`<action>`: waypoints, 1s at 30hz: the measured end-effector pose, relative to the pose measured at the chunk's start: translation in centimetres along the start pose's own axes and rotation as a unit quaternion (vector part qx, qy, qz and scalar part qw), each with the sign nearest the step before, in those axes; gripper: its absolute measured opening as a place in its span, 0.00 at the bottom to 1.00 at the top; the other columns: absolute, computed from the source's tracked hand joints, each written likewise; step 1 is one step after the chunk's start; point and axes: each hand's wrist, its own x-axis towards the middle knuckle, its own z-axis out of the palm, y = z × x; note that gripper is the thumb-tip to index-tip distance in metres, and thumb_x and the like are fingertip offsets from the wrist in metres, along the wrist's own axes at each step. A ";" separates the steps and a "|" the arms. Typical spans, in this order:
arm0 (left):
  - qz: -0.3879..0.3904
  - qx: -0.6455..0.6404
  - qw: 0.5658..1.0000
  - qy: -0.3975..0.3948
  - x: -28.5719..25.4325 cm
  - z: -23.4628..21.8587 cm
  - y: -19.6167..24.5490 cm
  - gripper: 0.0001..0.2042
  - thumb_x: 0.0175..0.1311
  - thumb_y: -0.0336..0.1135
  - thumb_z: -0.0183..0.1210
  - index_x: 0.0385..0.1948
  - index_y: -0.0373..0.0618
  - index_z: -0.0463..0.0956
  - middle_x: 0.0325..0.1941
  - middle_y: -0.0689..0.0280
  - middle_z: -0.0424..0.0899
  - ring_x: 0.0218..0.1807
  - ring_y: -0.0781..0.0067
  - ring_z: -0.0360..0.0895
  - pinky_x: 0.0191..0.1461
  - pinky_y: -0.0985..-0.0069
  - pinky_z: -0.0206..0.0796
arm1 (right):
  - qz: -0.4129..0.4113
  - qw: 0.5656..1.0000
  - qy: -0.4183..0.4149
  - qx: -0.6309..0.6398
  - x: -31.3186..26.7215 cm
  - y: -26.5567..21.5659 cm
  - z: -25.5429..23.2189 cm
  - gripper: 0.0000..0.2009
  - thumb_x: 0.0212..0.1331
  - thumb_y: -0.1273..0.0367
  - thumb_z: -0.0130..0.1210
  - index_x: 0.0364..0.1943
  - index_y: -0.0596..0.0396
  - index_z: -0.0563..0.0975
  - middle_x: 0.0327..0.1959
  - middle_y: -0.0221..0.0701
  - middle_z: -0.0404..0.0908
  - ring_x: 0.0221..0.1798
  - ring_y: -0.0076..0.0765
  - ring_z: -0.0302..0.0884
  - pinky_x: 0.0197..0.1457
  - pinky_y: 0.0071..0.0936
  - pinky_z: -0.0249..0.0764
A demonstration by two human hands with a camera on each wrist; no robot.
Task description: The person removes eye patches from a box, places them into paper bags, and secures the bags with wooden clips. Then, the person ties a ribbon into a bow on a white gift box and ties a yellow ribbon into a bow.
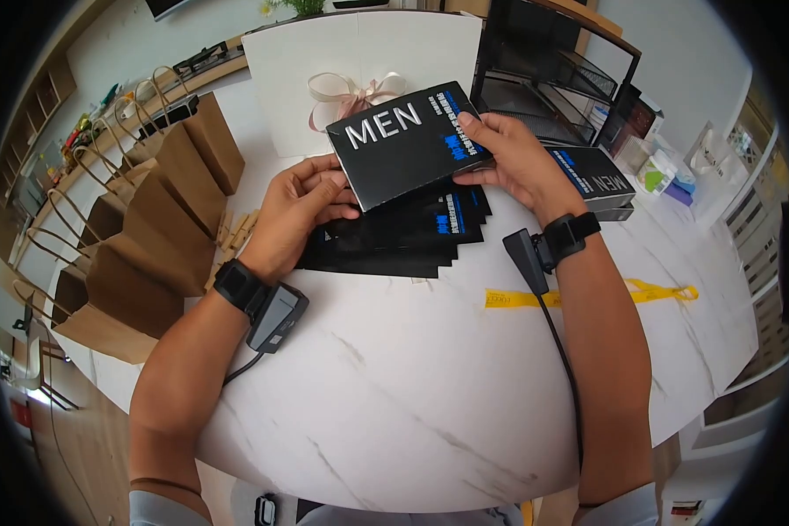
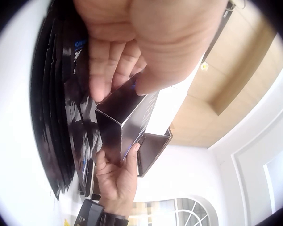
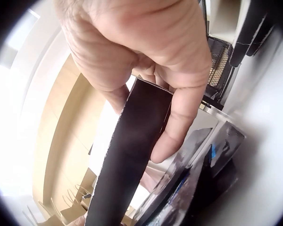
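Note:
Both hands hold up a black box (image 1: 403, 145) with "MEN" in silver letters and blue print along its right side. My left hand (image 1: 302, 206) grips its lower left corner, thumb at the near edge. The right hand (image 1: 508, 158) pinches the right end, with the thumb on the front face and fingers underneath. Below the box, a fanned pile of flat black packets (image 1: 403, 232) lies on the table. The right wrist view shows the box's narrow black side (image 3: 127, 150) between thumb and fingers.
Brown paper bags (image 1: 140, 210) with handles stand in a row at the left. A white panel with a ribbon bow (image 1: 355, 96) stands behind. Another black MEN box (image 1: 592, 175), a black mesh rack (image 1: 552, 79) and a yellow strap (image 1: 535, 299) are at the right.

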 end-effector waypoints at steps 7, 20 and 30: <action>-0.011 0.000 1.000 0.013 -0.1 0.1 0.3 0.21 0.75 0.36 0.59 0.62 0.32 0.69 0.46 0.62 0.85 0.45 0.74 0.84 0.51 0.75 0.80 | -0.031 0.999 -0.006 0.017 -0.2 0.2 -0.2 0.29 0.70 0.53 0.60 0.51 0.73 0.74 0.43 0.47 0.83 0.45 0.38 0.89 0.46 0.37 0.90; -0.011 -0.007 1.000 -0.004 0.1 -0.1 0.3 0.20 0.74 0.37 0.60 0.59 0.32 0.71 0.47 0.59 0.86 0.45 0.72 0.85 0.51 0.77 0.81 | -0.004 1.000 -0.023 0.016 -0.1 0.2 -0.6 0.27 0.69 0.51 0.60 0.52 0.65 0.76 0.48 0.42 0.83 0.50 0.36 0.87 0.53 0.40 0.88; -0.033 0.016 0.999 0.024 -0.2 0.5 0.8 0.14 0.70 0.32 0.55 0.52 0.35 0.72 0.41 0.66 0.80 0.42 0.75 0.80 0.53 0.74 0.76 | -0.042 0.998 -0.031 0.029 -0.1 0.1 -0.4 0.30 0.67 0.55 0.64 0.53 0.76 0.72 0.46 0.51 0.81 0.48 0.41 0.88 0.48 0.40 0.90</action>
